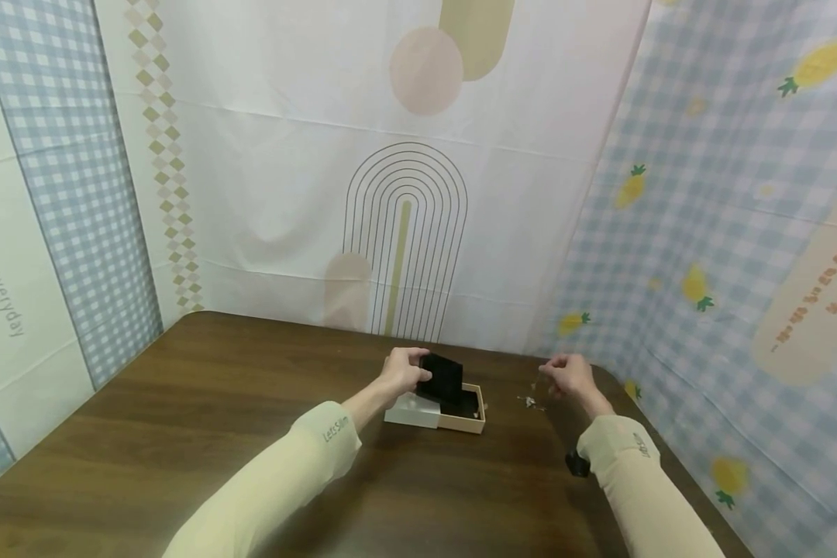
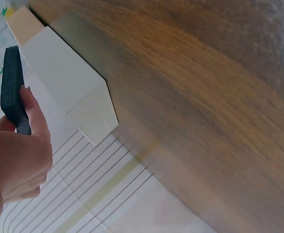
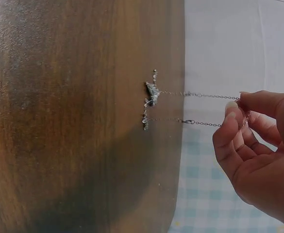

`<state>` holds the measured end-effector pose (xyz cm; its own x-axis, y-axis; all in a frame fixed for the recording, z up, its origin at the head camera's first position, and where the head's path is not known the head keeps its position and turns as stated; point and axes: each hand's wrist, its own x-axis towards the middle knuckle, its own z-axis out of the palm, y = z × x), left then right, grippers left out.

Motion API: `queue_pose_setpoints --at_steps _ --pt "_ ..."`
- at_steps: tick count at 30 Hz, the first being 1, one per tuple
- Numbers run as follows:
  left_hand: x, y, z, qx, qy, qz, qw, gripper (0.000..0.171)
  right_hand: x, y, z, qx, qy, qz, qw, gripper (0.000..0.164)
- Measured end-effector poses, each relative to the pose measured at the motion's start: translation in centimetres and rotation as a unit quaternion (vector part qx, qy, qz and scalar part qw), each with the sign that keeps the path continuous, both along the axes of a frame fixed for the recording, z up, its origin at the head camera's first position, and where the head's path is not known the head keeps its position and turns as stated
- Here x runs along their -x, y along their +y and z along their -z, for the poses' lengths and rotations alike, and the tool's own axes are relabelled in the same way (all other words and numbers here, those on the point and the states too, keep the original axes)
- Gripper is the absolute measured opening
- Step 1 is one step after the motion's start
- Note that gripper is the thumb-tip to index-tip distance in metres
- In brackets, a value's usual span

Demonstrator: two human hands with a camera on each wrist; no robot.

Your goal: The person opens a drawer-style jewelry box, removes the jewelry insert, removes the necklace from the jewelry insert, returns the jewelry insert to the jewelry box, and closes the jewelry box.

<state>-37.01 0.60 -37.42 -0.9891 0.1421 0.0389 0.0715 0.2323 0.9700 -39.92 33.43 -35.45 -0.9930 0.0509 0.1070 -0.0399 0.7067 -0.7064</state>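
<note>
My left hand point(image 1: 403, 372) pinches a black foam pad point(image 1: 441, 377) between thumb and fingers. The pad is tilted above a small box. A white sleeve point(image 1: 410, 412) forms the box's left part, and its tan drawer point(image 1: 462, 425) is slid out to the right with black lining inside. In the left wrist view the pad point(image 2: 11, 90) stands clear of the white sleeve point(image 2: 64, 68). My right hand point(image 3: 260, 145) pinches the fine chain of a silver necklace point(image 3: 152, 94). Its sparkling pendant hangs from two strands, to the right of the box.
The brown wooden table point(image 1: 181, 403) extends left and toward me. Behind it hangs a white patterned cloth point(image 1: 286, 194). A blue checked cloth point(image 1: 669, 310) with pineapples borders the right side, close to my right hand.
</note>
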Motion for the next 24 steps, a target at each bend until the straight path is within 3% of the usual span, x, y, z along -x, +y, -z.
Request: queue_pose_setpoints --at_steps 8,24 --pt "0.1 0.0 0.1 0.004 -0.001 -0.004 1.0 0.052 0.1 0.1 0.8 0.025 -0.039 -0.006 0.999 0.027" --pt "0.2 0.1 -0.1 0.005 -0.006 -0.003 1.0 0.051 0.2 0.9 2.6 0.014 -0.037 0.012 0.999 0.025"
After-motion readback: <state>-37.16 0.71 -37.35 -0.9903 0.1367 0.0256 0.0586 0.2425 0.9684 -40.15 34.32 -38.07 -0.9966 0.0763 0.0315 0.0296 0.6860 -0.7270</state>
